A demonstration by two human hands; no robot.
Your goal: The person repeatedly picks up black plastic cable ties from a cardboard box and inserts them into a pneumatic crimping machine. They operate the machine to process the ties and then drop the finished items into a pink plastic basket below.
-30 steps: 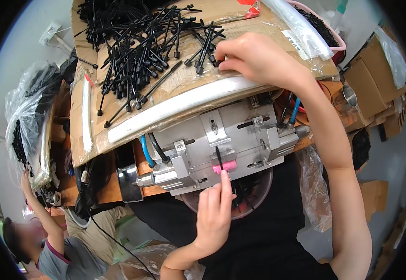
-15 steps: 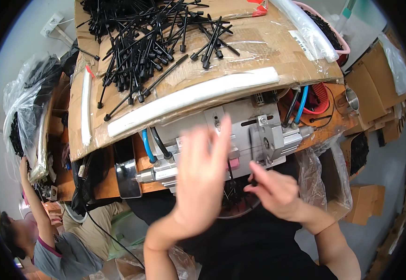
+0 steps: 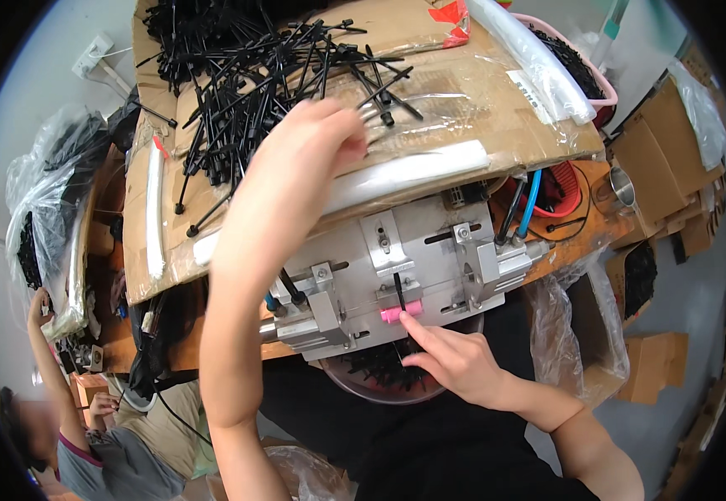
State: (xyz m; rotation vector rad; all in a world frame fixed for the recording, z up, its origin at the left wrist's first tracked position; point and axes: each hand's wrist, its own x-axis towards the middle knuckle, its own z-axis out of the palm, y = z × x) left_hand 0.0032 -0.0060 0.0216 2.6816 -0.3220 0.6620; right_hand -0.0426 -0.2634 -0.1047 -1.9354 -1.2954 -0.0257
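Note:
My left hand (image 3: 317, 138) is over the right edge of a pile of black plastic rods with knobbed ends (image 3: 246, 108). Its fingers curl downward and are blurred, so whether they grip a rod is unclear. My right hand (image 3: 459, 363) is at the metal clamping fixture (image 3: 430, 263), index finger stretched out and thumb apart. That index fingertip touches or nearly touches the pink block (image 3: 399, 313) at the fixture's front. A single black rod (image 3: 399, 290) lies across the pink block, pointing away from me.
Below the fixture is a clear bowl (image 3: 354, 388) with black pieces. Blue air hoses (image 3: 531, 204) run by the fixture. A red basket (image 3: 570, 192) and a metal cup (image 3: 622, 185) stand at right. At far left a co-worker (image 3: 121, 451) reaches toward a plastic-wrapped heap.
My left hand has gone from in front of the fixture up to the rod pile. My right hand has moved left to the pink block, and a rod now lies there.

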